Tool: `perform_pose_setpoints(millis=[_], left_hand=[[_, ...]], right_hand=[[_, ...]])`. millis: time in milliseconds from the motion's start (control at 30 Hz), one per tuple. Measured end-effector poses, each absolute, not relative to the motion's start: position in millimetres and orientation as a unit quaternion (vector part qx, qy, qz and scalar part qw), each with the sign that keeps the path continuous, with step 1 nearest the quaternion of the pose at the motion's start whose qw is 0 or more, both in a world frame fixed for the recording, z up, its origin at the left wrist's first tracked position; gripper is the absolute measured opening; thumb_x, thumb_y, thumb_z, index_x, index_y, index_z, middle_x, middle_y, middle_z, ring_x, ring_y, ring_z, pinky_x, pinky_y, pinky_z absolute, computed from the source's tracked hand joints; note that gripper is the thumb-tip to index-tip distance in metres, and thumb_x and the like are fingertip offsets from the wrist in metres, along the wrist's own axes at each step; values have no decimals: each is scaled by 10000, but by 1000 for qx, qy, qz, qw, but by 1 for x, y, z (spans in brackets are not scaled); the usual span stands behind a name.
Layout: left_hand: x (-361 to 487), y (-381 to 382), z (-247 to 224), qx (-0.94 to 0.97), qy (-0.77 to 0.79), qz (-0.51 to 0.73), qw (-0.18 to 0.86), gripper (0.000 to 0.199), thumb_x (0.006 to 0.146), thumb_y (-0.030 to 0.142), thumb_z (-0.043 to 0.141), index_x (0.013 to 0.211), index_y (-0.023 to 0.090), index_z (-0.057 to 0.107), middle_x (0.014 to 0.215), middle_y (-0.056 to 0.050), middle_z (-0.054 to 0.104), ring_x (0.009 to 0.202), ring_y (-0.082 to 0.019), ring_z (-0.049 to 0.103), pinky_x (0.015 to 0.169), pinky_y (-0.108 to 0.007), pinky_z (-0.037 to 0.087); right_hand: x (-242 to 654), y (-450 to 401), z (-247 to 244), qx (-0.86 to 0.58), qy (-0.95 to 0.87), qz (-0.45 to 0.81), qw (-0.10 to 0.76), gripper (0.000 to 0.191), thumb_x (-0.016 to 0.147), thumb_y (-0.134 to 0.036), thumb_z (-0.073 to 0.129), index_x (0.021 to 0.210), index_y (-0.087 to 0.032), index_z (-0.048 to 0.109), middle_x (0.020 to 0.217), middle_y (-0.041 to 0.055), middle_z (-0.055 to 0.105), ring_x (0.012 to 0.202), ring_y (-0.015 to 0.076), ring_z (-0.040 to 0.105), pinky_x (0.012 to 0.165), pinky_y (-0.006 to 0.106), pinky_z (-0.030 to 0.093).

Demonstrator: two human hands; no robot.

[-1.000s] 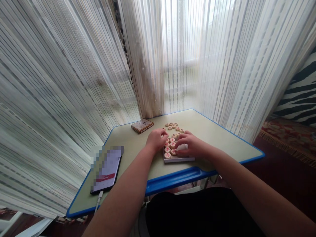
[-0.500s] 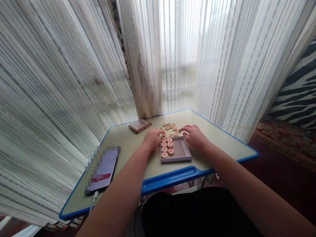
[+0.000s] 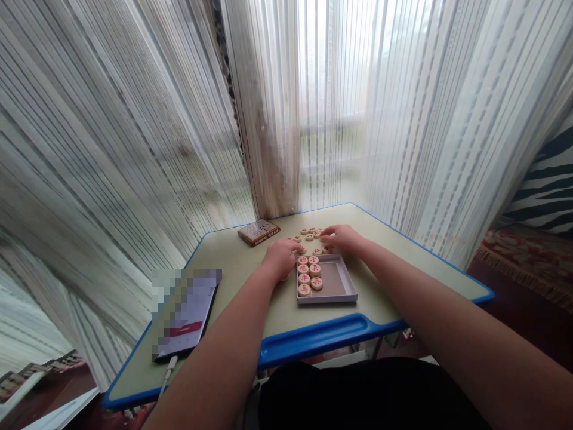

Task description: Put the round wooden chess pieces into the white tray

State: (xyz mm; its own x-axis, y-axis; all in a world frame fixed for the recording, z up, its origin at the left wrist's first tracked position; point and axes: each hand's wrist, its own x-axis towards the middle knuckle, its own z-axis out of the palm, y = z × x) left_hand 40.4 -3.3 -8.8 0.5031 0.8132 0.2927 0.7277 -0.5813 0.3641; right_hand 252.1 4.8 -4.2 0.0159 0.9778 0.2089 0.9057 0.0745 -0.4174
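My left hand point(image 3: 280, 258) rests on the table left of a shallow open box, its index finger stretched to a Chinese chess piece point(image 3: 303, 250) beyond the box's far left corner. The other fingers of that hand are partly hidden. The box point(image 3: 351, 280) holds two columns of round, pale pieces with red characters, such as this lower left piece point(image 3: 304, 289). Beyond the box, my right hand point(image 3: 342, 238) has its fingertips closed around another Chinese chess piece point(image 3: 324, 246), largely covered by the fingers. Several loose pieces point(image 3: 310, 237) lie between and beyond the hands.
A brown patterned box point(image 3: 258, 232) lies at the table's far left. A tablet point(image 3: 190, 316) with a white cable point(image 3: 169, 373) is on the left side. The table point(image 3: 403, 275) has a blue rim and a front groove point(image 3: 313, 339). Striped curtains point(image 3: 331, 119) hang behind.
The view has shifted slightly, so the table appears lower and farther right. My right hand's fingers have drawn closer together at the loose pieces. My left hand stays by the same piece.
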Motion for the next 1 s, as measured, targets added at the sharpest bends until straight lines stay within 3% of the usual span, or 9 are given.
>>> perform_pose_setpoints(millis=[167,567,700,1000], left_hand=[[42,-1,-9,867,445,211,78,430,676,16,455,916,246,728,1070,-24,681,1065,-200,545,959,-324,391],[42,2,-10,860,464,206,46,456,674,7,448,983,228,701,1110,-27,654,1061,-189,538,969,-321,395],[41,1,-9,857,468,209,51,417,680,25,439,933,211,712,1038,-30,683,996,-180,571,928,-302,418],[41,-9,-3,847,465,234,107,309,692,140,429,760,189,726,810,-16,715,781,-155,612,767,-249,455]], right_hand=[[261,19,-7,-697,-666,120,236,208,637,-313,668,808,-202,709,829,64,709,713,208,637,635,318,490],[255,1,-3,-649,-678,95,333,108,707,-250,624,775,-197,687,822,40,702,786,187,637,692,283,479],[243,-14,2,-586,-709,111,375,72,701,-189,623,752,-192,674,814,31,701,764,161,639,705,263,481],[232,-35,15,-506,-745,183,394,80,670,-246,665,704,-175,679,671,20,666,618,135,585,589,257,465]])
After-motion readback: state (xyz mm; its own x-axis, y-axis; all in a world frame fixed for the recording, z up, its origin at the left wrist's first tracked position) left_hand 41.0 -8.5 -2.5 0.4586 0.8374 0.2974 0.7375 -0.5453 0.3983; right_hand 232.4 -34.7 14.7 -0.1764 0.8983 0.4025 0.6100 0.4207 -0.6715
